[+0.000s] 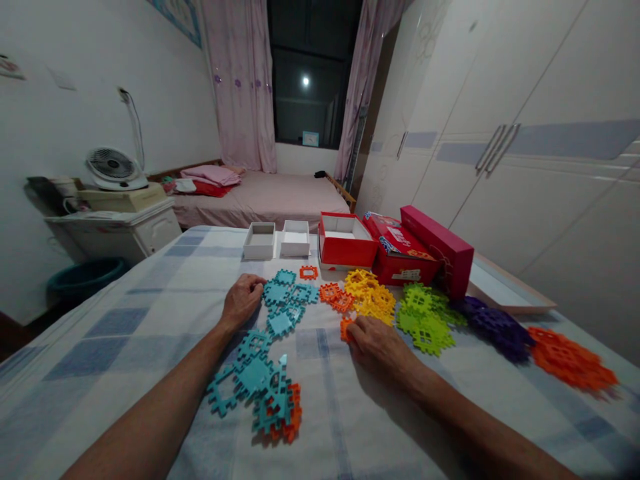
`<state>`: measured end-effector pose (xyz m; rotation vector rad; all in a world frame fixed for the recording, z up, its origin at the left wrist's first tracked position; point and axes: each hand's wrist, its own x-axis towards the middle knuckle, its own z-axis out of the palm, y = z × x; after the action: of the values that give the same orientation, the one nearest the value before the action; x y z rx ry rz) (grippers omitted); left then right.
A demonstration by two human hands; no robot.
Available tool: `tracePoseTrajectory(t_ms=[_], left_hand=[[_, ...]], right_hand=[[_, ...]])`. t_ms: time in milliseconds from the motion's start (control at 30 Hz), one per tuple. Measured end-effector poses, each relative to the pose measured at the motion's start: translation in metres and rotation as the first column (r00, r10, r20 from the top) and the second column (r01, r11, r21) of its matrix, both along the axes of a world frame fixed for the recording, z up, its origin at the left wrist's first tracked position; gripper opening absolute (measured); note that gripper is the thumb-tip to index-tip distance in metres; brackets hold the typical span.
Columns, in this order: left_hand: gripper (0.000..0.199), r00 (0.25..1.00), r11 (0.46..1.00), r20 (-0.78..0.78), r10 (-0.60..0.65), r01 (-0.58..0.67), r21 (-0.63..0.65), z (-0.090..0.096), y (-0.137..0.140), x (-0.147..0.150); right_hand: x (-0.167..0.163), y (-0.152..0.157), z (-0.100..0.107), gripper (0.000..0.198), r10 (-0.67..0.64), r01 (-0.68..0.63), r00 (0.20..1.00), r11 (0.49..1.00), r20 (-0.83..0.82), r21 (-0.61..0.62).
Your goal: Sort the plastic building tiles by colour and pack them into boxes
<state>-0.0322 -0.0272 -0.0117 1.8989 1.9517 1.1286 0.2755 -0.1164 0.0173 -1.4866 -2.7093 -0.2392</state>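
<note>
My right hand [377, 341] pinches a small orange interlocking building piece [345, 329] just above the cloth, in front of the yellow pile. My left hand [243, 298] is at the left edge of the far teal interlocking pieces [278, 292]; its fingers are curled together, with the tips at a teal piece. Closer to me lies another teal cluster [254, 375], with orange pieces [294, 417] partly under its right side. Between the hands sit a few loose orange pieces [338, 297] and a single orange frame [309, 272].
Yellow [370, 297], lime green [426, 319], purple [495, 327] and orange [573, 360] piles run rightward. Behind them stand two small white boxes [259, 241], an open red box [349, 252], a red carton [406, 257] and a long crimson box [440, 248]. A shallow tray [510, 283] lies at right.
</note>
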Motion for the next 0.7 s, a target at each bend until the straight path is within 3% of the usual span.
tracePoseTrajectory(t_ms=[100,333,433,533,700], left_hand=[[0.032,1.0,1.0,0.0,0.0,0.0,-0.006,0.001,0.0,0.001],[0.032,1.0,1.0,-0.003,0.001,-0.001,-0.004,0.0,0.0,0.001],[0.032,1.0,1.0,-0.001,-0.008,0.008,-0.006,-0.001,0.0,0.001],[0.032,1.0,1.0,-0.003,-0.016,0.016,-0.006,-0.001,0.001,0.001],[0.031,1.0,1.0,-0.015,-0.027,0.027,0.004,-0.001,0.001,0.001]], right_hand=[[0.006,0.004,0.0,0.022,0.029,-0.025,0.996,0.999,-0.084,0.038],[0.002,0.011,-0.002,0.026,-0.046,0.053,0.939,0.999,-0.342,0.011],[-0.003,0.022,0.004,0.017,-0.022,0.024,0.947,1.0,-0.321,0.005],[-0.011,0.048,0.022,0.02,-0.08,0.076,0.947,0.997,-0.31,-0.025],[-0.03,0.09,0.04,0.014,-0.118,0.087,0.974,0.983,-0.194,-0.16]])
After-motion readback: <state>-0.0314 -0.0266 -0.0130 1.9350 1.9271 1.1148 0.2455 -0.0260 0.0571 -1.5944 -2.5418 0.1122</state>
